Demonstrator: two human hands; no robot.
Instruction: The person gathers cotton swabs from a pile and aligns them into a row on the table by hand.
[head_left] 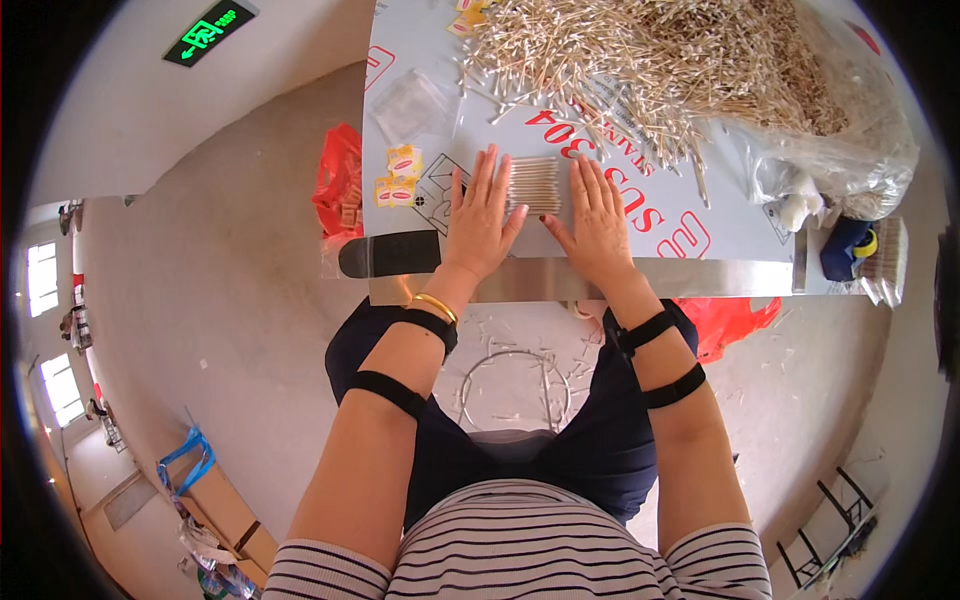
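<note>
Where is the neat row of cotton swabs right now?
In the head view, the neat row of cotton swabs lies on the table between the left hand and the right hand, nearer the wearer than the loose pile.

The tabletop (510,136) is silver-grey with red print, the cotton swabs (535,186) cream, the packets (398,190) near its left edge yellow-and-white, the shirt (530,550) black-striped white.

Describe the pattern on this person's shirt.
The shirt is white with thin dark stripes, best seen in the head view.
</note>
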